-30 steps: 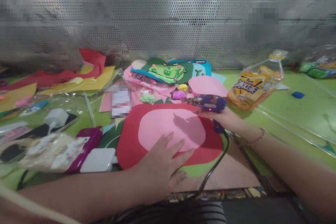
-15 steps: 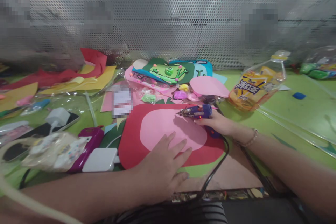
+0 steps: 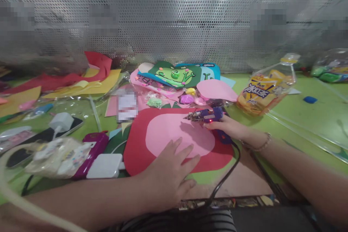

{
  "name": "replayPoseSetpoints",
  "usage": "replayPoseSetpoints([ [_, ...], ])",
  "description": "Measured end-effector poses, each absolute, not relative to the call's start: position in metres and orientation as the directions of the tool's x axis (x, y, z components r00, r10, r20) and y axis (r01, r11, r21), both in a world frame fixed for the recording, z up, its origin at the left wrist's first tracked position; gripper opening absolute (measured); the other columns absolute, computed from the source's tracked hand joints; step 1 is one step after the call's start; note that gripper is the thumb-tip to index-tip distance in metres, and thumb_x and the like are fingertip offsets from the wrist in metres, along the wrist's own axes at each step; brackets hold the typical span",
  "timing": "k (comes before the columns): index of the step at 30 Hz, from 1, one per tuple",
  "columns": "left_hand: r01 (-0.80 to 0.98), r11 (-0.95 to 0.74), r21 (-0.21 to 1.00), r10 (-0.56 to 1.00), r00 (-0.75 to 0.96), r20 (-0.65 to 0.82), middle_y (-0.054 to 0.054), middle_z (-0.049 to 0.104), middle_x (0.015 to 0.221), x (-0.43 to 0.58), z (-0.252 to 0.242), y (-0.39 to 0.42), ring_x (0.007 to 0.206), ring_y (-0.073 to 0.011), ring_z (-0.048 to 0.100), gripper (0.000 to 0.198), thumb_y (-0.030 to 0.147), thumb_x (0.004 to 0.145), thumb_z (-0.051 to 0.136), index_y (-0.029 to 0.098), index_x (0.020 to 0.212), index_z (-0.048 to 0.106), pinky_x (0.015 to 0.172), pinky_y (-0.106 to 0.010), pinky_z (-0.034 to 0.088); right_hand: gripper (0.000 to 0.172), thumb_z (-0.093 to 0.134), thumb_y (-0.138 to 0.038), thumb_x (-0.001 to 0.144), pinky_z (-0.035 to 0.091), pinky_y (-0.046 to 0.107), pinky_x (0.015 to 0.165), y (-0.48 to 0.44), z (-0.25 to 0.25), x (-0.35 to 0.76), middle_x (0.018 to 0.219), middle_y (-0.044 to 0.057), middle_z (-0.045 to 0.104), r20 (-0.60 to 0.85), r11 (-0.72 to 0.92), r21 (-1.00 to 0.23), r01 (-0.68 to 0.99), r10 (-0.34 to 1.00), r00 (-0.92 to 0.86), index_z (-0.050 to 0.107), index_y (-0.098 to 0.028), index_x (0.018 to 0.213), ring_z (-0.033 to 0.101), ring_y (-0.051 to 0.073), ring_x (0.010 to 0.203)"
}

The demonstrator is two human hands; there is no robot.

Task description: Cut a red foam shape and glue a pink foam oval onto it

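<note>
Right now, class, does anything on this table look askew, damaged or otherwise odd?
Yes: the glue gun in the right hand has a rough, crusted-looking front end, unlike its smoother blue body. The bottle to the right appears to lean, though the lens may exaggerate this.

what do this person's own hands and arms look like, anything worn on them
Both the left hand and the right hand are bare, with no gloves and no rings that I can make out. No sleeves show on the visible forearms. A thin, pale bracelet, seemingly beaded, circles the right wrist; none shows on the left.
</note>
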State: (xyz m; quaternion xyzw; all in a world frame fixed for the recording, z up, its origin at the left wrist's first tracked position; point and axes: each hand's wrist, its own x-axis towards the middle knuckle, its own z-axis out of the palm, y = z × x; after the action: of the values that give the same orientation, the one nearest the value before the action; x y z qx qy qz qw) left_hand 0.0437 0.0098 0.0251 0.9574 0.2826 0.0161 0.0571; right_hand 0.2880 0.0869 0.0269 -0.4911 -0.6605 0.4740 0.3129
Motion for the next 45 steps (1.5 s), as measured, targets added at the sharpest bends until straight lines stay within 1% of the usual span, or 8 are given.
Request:
replayPoseSetpoints([
  [7, 0.515, -0.849, 0.114, 0.524, 0.85, 0.058, -0.016, 0.04, 0.139, 0.0423, 0.023, 0.0086, 0.13, -0.0366, 0.03, 0.044, 0.041, 0.094, 0.031, 0.023, 0.131, 0.047, 0.1, -0.06, 0.027, 0.028, 0.064, -0.037, 0.07, 0.047, 0.041, 0.089, 0.0909, 0.0301, 0.2874, 0.093, 0.003, 0.072, 0.089, 0.09, -0.996, 0.006, 0.989, -0.121, 0.069, -0.024, 0.095, 0.063, 0.027, 0.097],
  [10, 0.541, -0.833, 0.121, 0.549, 0.834, 0.053, -0.017, 0.039, 0.139, 0.0424, 0.0241, 0.0087, 0.131, -0.0371, 0.029, 0.045, 0.044, 0.093, 0.033, 0.024, 0.131, 0.047, 0.1, -0.062, 0.026, 0.026, 0.064, -0.036, 0.07, 0.047, 0.042, 0.091, 0.0931, 0.0303, 0.2894, 0.095, 0.003, 0.072, 0.104, 0.099, -0.994, -0.044, 0.988, -0.116, 0.069, -0.025, 0.093, 0.063, 0.028, 0.1],
  [16, 0.557, -0.824, 0.1, 0.563, 0.826, 0.039, -0.019, 0.039, 0.139, 0.0434, 0.0243, 0.0079, 0.131, -0.0381, 0.027, 0.049, 0.045, 0.093, 0.033, 0.019, 0.133, 0.045, 0.102, -0.059, 0.026, 0.029, 0.067, -0.038, 0.068, 0.046, 0.044, 0.094, 0.0924, 0.0267, 0.2891, 0.099, 0.005, 0.072, 0.0, -0.014, -0.998, -0.058, 0.972, -0.236, 0.07, -0.022, 0.093, 0.062, 0.029, 0.102],
  [19, 0.57, -0.817, 0.093, 0.574, 0.819, 0.027, -0.019, 0.036, 0.141, 0.0426, 0.0226, 0.0078, 0.132, -0.0378, 0.026, 0.053, 0.047, 0.092, 0.033, 0.018, 0.135, 0.042, 0.103, -0.058, 0.026, 0.029, 0.069, -0.037, 0.068, 0.044, 0.044, 0.096, 0.0898, 0.0278, 0.2884, 0.098, 0.006, 0.072, -0.108, -0.108, -0.994, 0.02, 0.932, -0.347, 0.071, -0.019, 0.09, 0.063, 0.027, 0.101],
  [22, 0.577, -0.811, 0.097, 0.58, 0.814, 0.012, -0.021, 0.035, 0.142, 0.0419, 0.0221, 0.0079, 0.132, -0.0381, 0.026, 0.055, 0.047, 0.092, 0.032, 0.016, 0.136, 0.041, 0.103, -0.058, 0.026, 0.025, 0.07, -0.035, 0.068, 0.043, 0.041, 0.098, 0.087, 0.0304, 0.2881, 0.098, 0.006, 0.073, -0.152, -0.139, -0.988, 0.06, 0.926, -0.346, 0.072, -0.02, 0.088, 0.064, 0.025, 0.1],
  [28, 0.561, -0.821, 0.107, 0.568, 0.822, 0.047, -0.019, 0.038, 0.14, 0.0424, 0.024, 0.0077, 0.131, -0.0393, 0.026, 0.044, 0.043, 0.093, 0.031, 0.024, 0.129, 0.049, 0.098, -0.063, 0.026, 0.023, 0.071, -0.035, 0.068, 0.042, 0.04, 0.1, 0.0863, 0.0327, 0.2877, 0.097, 0.004, 0.073, -0.15, -0.148, -0.988, 0.033, 0.925, -0.35, 0.072, -0.021, 0.087, 0.064, 0.024, 0.1],
  [36, 0.598, -0.801, 0.02, 0.597, 0.798, 0.08, -0.021, 0.035, 0.141, 0.0394, 0.0191, 0.0072, 0.132, -0.0402, 0.025, 0.053, 0.047, 0.092, 0.033, 0.016, 0.133, 0.044, 0.101, -0.062, 0.023, 0.027, 0.069, -0.036, 0.07, 0.04, 0.041, 0.101, 0.0892, 0.029, 0.2908, 0.1, 0.005, 0.072, -0.14, -0.134, -0.99, 0.042, 0.913, -0.382, 0.072, -0.02, 0.092, 0.063, 0.024, 0.101],
  [45, 0.539, -0.842, 0.013, 0.537, 0.837, 0.107, -0.02, 0.041, 0.137, 0.0416, 0.0198, 0.0052, 0.13, -0.0389, 0.029, 0.042, 0.039, 0.092, 0.037, 0.016, 0.125, 0.052, 0.1, -0.059, 0.028, 0.029, 0.071, -0.039, 0.066, 0.042, 0.043, 0.097, 0.0876, 0.0315, 0.289, 0.099, 0.005, 0.072, -0.083, -0.048, -0.993, 0.106, 0.931, -0.354, 0.073, -0.02, 0.089, 0.062, 0.025, 0.101],
])
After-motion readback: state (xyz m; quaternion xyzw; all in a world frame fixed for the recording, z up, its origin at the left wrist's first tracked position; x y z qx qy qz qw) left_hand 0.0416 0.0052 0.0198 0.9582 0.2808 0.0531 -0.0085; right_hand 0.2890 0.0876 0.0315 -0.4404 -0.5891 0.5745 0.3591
